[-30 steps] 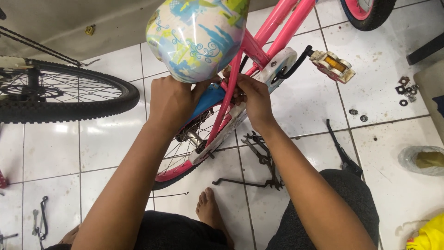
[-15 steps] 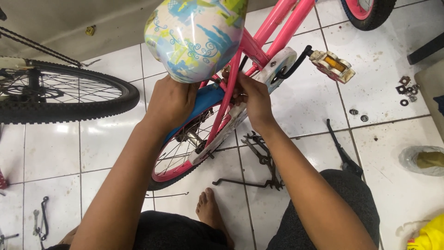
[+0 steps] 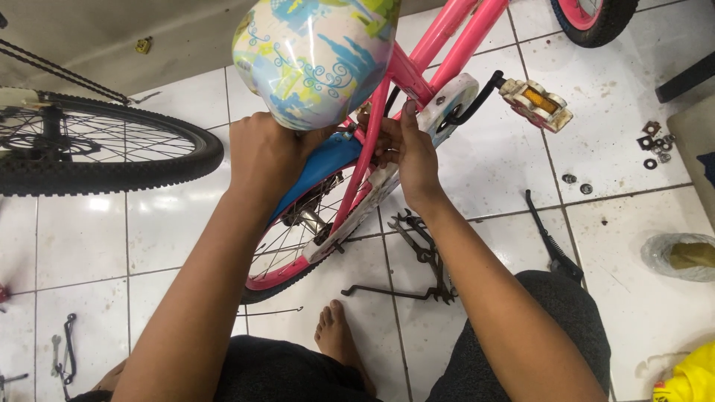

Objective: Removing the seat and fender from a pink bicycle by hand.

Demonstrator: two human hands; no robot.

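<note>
Head: both hands [image 3: 335, 152] gripping pink bike frame [image 3: 439, 52].

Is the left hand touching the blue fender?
Touching. The head view shows the left hand pressed onto the blue fender, no gap showing.

1. Both forearms reach forward from the lower edge of the view and draw closer toward the hands.
2. The left hand [image 3: 264, 152] shows its back, knuckles up, fingers curled under and hidden; whether they grip anything cannot be told.
3. The right hand [image 3: 408, 152] sits just beside it, level with it, palm turned inward, fingers bent and pinched together at the tips.
4. A bare foot [image 3: 339, 335] rests below the hands, between the forearms.
</note>
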